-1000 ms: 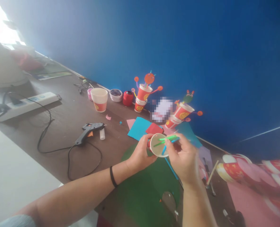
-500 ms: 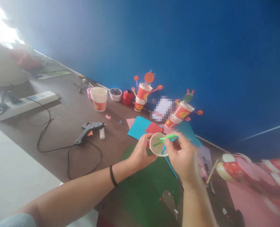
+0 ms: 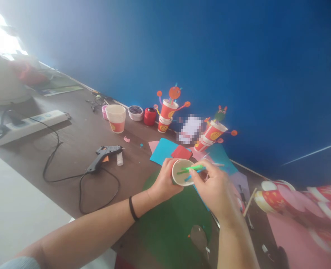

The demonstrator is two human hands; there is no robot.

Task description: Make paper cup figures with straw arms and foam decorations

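Observation:
My left hand (image 3: pixel 164 182) is wrapped round a paper cup (image 3: pixel 182 164), its open mouth tilted toward me. Between the thumb and fingers of my right hand (image 3: pixel 214 185) are thin straws, green straws (image 3: pixel 189 169) and a blue straw (image 3: pixel 190 177). Their ends reach into the cup's mouth. Another blue strip (image 3: pixel 201 198) shows below the cup, partly hidden by my right hand. Under both hands lies a dark green paper sheet (image 3: pixel 165 231).
A hot glue gun (image 3: pixel 105 155) with a looping cord lies at left, near a power strip (image 3: pixel 31 127). Behind stand stacked paper cups (image 3: pixel 116 121), a red yarn spool (image 3: pixel 150 116) and two cup figures (image 3: pixel 169 109) (image 3: pixel 215 130). Blue paper (image 3: pixel 164 149) lies beyond the hands.
The green and blue straws in my right hand have tilted flatter across the cup's mouth. My left hand still holds the cup, and the view has shifted slightly.

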